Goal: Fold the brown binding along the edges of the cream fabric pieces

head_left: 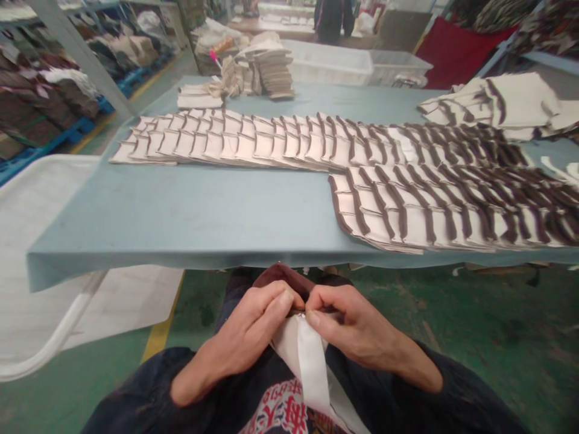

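In my lap, just below the table's front edge, I pinch a piece of cloth between both hands. Its far part is a reddish-brown fabric (pixel 281 275) and its near part is cream fabric (pixel 287 343). A white strip (pixel 313 367) hangs down from the pinched spot over my dark clothing. My left hand (pixel 260 319) has thumb and fingers pressed together at the cloth's edge. Right beside it, my right hand (pixel 350 322) pinches the same edge. The fingertips almost meet, and the exact seam between them is hidden.
A blue-covered table (pixel 203 211) stands ahead, bearing overlapping rows of cream pieces with dark edging (pixel 407 205). Folded beige stacks (pixel 274 66) and a loose cream pile (pixel 511 102) lie farther back. Translucent bins (pixel 325 63) and a person (pixel 333 21) are behind; a white cart (pixel 45 187) stands left.
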`<state>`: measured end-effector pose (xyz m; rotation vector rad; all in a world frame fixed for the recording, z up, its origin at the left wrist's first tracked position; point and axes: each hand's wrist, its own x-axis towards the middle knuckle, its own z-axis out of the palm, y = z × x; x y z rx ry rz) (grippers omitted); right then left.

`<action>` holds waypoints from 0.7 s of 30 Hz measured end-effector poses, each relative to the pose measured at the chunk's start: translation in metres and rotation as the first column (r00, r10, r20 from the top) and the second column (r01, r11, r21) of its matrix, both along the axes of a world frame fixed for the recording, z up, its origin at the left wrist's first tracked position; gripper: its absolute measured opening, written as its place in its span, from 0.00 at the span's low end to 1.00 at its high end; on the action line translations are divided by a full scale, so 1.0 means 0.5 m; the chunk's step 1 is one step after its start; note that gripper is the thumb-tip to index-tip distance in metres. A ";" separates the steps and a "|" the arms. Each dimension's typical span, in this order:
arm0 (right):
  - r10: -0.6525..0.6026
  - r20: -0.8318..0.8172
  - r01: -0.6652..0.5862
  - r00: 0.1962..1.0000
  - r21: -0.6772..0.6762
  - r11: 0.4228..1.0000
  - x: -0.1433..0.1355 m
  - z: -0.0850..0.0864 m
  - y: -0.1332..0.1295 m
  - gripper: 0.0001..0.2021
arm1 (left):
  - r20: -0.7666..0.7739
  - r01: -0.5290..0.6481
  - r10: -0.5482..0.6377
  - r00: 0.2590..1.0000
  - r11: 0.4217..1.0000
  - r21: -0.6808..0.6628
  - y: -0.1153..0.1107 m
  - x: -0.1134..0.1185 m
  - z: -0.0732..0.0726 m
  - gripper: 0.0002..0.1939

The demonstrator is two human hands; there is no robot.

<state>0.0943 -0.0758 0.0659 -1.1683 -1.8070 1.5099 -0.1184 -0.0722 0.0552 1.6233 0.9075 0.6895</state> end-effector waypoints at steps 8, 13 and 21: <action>0.025 0.160 -0.073 0.987 0.306 0.949 0.006 0.019 -0.018 0.05 | 0.029 0.280 -0.288 0.957 0.899 -0.337 0.024 -0.003 0.022 0.24; 0.002 0.215 -0.078 0.977 0.344 0.936 0.007 0.014 -0.021 0.04 | 0.022 0.346 -0.360 0.933 0.875 -0.338 0.016 -0.010 0.018 0.26; 0.031 0.245 -0.121 0.969 0.361 0.925 0.011 0.015 -0.029 0.04 | -0.180 0.367 -0.352 0.919 0.928 0.059 -0.001 -0.018 0.022 0.22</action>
